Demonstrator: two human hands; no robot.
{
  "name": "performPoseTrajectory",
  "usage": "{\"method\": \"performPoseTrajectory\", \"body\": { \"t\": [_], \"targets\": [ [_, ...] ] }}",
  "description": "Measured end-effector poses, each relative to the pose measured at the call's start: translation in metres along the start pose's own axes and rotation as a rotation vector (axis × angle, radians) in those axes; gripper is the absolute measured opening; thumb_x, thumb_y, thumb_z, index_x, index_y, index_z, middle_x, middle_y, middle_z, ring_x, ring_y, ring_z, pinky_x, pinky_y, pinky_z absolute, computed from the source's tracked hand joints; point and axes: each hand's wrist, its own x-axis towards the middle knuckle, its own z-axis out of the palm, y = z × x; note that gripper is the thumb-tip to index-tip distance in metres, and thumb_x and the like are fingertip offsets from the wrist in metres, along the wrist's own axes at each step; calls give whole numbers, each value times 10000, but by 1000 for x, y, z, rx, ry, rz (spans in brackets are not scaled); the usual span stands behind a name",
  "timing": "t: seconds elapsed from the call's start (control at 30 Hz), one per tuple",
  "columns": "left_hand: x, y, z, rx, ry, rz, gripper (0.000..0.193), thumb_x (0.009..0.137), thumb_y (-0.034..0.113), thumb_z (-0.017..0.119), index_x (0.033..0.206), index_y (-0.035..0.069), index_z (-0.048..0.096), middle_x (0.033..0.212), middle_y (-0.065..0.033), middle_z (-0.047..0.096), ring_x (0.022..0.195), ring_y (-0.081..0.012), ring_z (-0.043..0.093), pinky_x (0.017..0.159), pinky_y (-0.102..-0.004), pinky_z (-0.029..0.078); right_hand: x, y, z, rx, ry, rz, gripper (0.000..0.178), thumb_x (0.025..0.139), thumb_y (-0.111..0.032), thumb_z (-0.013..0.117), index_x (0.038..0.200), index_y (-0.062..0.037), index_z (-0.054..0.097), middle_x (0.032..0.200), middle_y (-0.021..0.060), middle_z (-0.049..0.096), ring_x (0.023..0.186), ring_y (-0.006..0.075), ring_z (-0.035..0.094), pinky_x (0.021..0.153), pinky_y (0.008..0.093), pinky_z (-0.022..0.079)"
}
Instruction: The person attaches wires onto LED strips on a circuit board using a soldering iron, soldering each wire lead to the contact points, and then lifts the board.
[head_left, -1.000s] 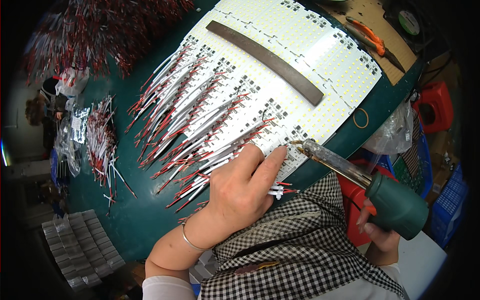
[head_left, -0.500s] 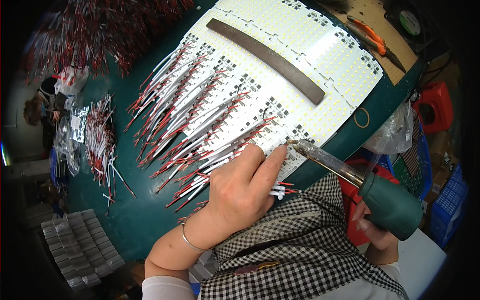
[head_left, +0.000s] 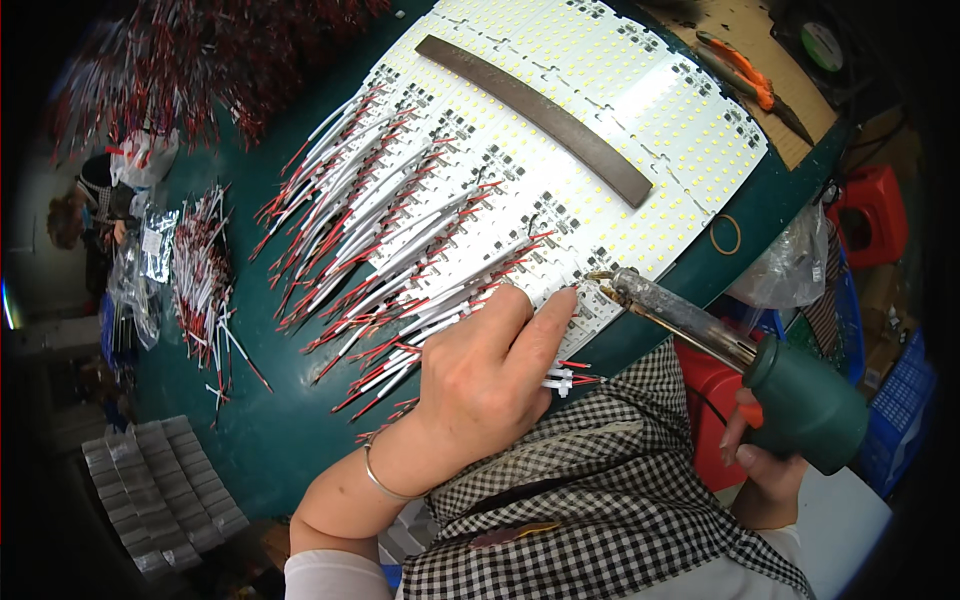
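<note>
My right hand [head_left: 768, 468] is wrapped round the green handle of a soldering gun [head_left: 805, 400]. Its metal barrel points up-left, and the tip is just right of my left fingertips, over a white LED board panel [head_left: 690, 130]. My left hand [head_left: 480, 365] is closed at the panel's near edge, the index finger reaching to the board. White and red wires [head_left: 562, 381] stick out below its palm; the ends between its fingertips are hidden. Rows of red and white wires [head_left: 350, 215] lie along the panel's left side, beside my left hand.
A curved dark bar [head_left: 535, 115] lies across the panel. Orange-handled pliers [head_left: 745, 75] rest on cardboard at the far right, and a rubber band [head_left: 724, 235] lies near the panel's right edge. Loose wires [head_left: 200, 280] and stacked grey blocks [head_left: 165, 495] are at left. Another person [head_left: 95, 205] is behind.
The soldering gun has moved right and slightly down with my right hand, its tip drawing away from my left fingertips. An orange trigger now shows. My left hand stays nearly still.
</note>
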Motion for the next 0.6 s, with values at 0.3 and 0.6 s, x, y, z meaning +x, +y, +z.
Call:
{"method": "performPoseTrajectory", "body": {
  "t": [0.3, 0.6],
  "targets": [
    [2, -2, -3, -30, -35, -36, 523, 564, -69, 628, 1082, 1, 646, 800, -99, 546, 547, -234, 563, 446, -346, 445, -11, -1, -14, 66, -48, 357, 554, 799, -184, 729, 1262, 30, 512, 991, 178, 649, 773, 228, 655, 632, 285, 517],
    [2, 0, -2, -19, -33, -37, 519, 569, -75, 630, 1083, -7, 642, 789, -99, 544, 546, -236, 562, 447, -347, 444, 10, -5, -12, -510, -387, -96, 544, 818, -182, 694, 1286, 7, 492, 969, 151, 658, 777, 222, 657, 646, 293, 528]
  ]
}}
